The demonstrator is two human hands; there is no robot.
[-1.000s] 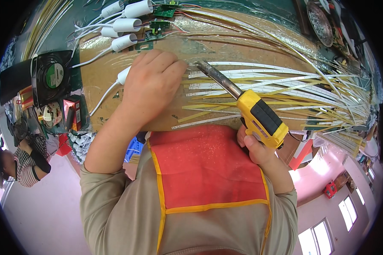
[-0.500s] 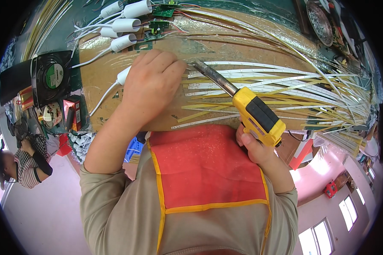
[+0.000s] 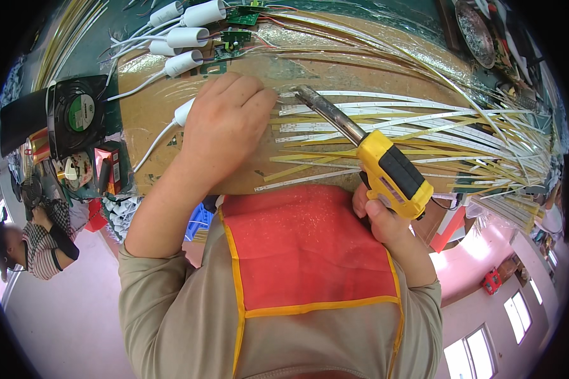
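My left hand (image 3: 229,117) is closed over the brown board, fingers curled down. What its fingertips hold is hidden beneath them. A white cylindrical socket (image 3: 183,112) with a white cable pokes out at the left of this hand. In my right hand (image 3: 384,218) is a yellow-and-black soldering gun (image 3: 395,174), gripped by its handle. The gun's metal barrel slants up and left, its tip just right of my left hand and above the ends of white LED strips (image 3: 373,131). Those strips lie fanned out on the board, mixed with yellowish ones.
More white sockets (image 3: 186,38) with green circuit boards (image 3: 236,38) lie at the far left. A black fan (image 3: 76,117) stands on the left, beside a small red box (image 3: 108,167). At the far right is a round metal dish (image 3: 475,35). Another person (image 3: 41,243) sits at left.
The soldering gun and my right hand have shifted slightly right, its tip moving a little away from my left hand. My left hand stays nearly in place.
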